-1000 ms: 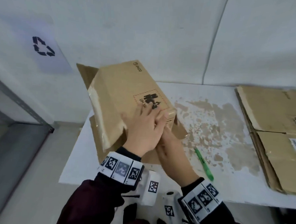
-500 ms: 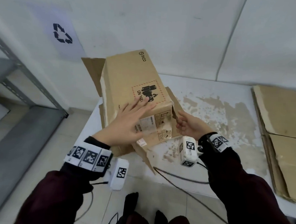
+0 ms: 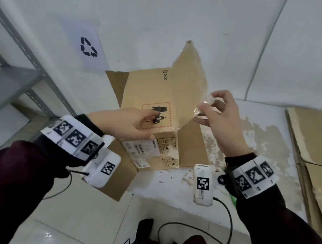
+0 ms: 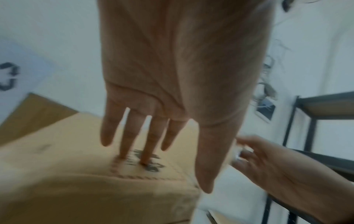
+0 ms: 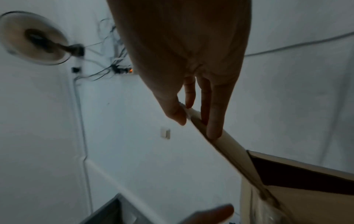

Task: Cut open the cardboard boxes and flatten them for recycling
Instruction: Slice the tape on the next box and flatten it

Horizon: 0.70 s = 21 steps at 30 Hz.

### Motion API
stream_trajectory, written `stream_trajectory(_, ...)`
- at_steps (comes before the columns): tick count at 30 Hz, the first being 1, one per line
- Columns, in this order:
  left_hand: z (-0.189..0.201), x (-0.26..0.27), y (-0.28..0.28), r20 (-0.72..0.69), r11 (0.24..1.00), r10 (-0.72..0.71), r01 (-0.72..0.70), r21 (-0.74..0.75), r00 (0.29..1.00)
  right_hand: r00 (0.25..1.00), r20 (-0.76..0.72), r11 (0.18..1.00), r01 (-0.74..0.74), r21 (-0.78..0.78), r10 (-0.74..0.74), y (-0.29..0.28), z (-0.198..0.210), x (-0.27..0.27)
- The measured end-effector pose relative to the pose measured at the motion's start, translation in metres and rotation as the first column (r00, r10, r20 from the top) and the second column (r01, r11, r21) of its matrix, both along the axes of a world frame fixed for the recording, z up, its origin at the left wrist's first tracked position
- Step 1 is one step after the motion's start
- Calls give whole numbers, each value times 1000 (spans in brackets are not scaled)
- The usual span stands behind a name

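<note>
A brown cardboard box (image 3: 145, 89) with a battery hazard label stands at the left end of the white table (image 3: 268, 116). My left hand (image 3: 145, 123) lies on its top with straight fingers (image 4: 134, 136) pressing down on the box (image 4: 67, 174). My right hand (image 3: 206, 102) pinches the taped edge of the box's right flap (image 3: 188, 80), which is raised and bent upward. In the right wrist view, thumb and fingers (image 5: 214, 130) pinch the flap edge (image 5: 231, 150). Other flaps hang open at the back left and the front.
A stack of flattened cardboard (image 3: 316, 141) lies at the table's right end. A green cutter (image 3: 232, 197) shows partly beside my right wrist. A metal shelf (image 3: 19, 77) stands to the left, and a recycling sign (image 3: 88, 47) hangs on the wall. Cables trail over the floor.
My right hand has risen from the box's lower right side, lifting the taped flap upward. My left hand has slid further over the box top.
</note>
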<state>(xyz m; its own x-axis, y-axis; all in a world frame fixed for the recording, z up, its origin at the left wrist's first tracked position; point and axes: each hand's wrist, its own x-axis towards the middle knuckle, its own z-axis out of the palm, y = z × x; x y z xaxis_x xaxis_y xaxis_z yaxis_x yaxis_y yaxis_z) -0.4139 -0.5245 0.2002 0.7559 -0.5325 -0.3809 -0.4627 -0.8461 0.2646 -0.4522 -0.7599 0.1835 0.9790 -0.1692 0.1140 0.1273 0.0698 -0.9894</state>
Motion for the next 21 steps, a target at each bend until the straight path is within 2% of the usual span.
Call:
stream_trajectory(2, -7, -13, -22, 127, 997, 55, -62, 45, 990, 997, 52, 991, -42, -126, 49, 16, 7, -5)
stream_trajectory(3, -17, -18, -32, 183, 994, 109, -111, 0, 977, 994, 80, 982, -62, -178, 77, 23, 7, -7)
stream_trajectory(6, -50, -25, -54, 360, 934, 302, -200, -295, 883, 970, 130, 941, -158, -300, 204, 38, 1, -9)
stream_trajectory(8, -67, -30, -60, 403, 829, 446, -199, -523, 799, 947, 104, 926, -269, -266, 305, 41, -12, -4)
stream_trajectory(10, -78, -40, -63, 395, 740, 542, -199, -642, 742, 963, -2, 953, -267, -141, 269, 38, -32, 10)
stream_trajectory(11, -82, -45, -64, 371, 712, 571, -217, -668, 733, 975, -69, 969, -220, -117, 213, 35, -50, 21)
stream_trajectory(12, -86, -50, -64, 337, 684, 594, -238, -689, 730, 975, -136, 968, -194, -158, 173, 33, -66, 32)
stream_trajectory(13, -90, -53, -62, 300, 652, 614, -256, -714, 730, 961, -203, 944, -233, -235, 187, 32, -84, 41)
stream_trajectory(16, -94, -60, -52, 237, 561, 641, -234, -794, 730, 853, -348, 782, -506, -365, 389, 40, -126, 57)
stream_trajectory(18, -94, -61, -47, 253, 563, 611, -187, -805, 751, 825, -382, 737, -553, -388, 417, 46, -138, 58)
stream_trajectory(21, -94, -51, -46, 301, 633, 556, -159, -758, 775, 893, -351, 799, -420, -430, 281, 29, -140, 47)
